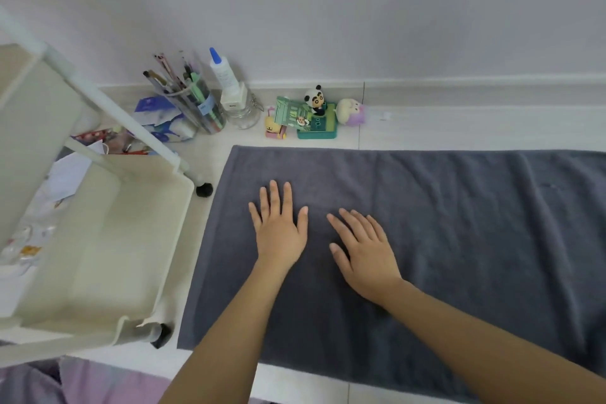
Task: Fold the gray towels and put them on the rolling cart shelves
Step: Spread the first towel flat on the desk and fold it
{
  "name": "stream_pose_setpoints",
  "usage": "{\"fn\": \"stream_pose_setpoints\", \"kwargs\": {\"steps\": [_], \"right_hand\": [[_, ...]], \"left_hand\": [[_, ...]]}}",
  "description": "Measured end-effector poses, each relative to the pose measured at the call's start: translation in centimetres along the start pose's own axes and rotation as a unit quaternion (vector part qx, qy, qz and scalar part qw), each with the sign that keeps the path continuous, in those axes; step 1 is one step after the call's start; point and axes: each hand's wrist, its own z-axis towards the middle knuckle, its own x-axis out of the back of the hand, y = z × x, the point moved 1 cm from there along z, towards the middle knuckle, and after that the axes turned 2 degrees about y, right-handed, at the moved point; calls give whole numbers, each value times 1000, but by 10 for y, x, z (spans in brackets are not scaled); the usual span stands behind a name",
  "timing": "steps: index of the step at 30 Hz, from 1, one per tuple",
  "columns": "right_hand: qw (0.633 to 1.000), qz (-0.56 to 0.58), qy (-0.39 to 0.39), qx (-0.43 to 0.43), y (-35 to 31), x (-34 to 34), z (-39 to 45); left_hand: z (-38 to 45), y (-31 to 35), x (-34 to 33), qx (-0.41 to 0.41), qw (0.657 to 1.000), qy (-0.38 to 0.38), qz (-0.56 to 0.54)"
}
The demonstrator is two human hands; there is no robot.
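Beside the rolling cart (98,239), on the floor (210,147), a gray towel (459,223) lies spread flat. Left hand (278,233) and right hand (367,252) press on it near the cart, fingers (273,197) straight, slightly apart, gripping nothing.

1. The gray towel (442,223) is dark gray and lies spread flat and unfolded on the pale floor, with its long side going from 9 to 3 o'clock and soft wrinkles toward 3 o'clock.
2. The rolling cart (108,239) is cream-white, with black wheels; it stands just beside the towel's short edge, at 9 o'clock.
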Motion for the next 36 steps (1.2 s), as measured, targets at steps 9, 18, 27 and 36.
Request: {"fn": "stream_pose_setpoints", "kwargs": {"steps": [9, 18, 27, 36], "right_hand": [[976, -75, -30, -200, 94, 25, -69], [974, -36, 16, -224, 154, 81, -121], [934, -33, 106, -340, 257, 136, -222], [883, -15, 95, -459, 376, 177, -320]], "left_hand": [[-49, 28, -19, -26, 998, -25, 43], [-92, 160, -1, -148, 988, -42, -26], [-142, 297, -13, -227, 969, -73, -67], [-195, 451, -35, -319, 938, -86, -106]]}}
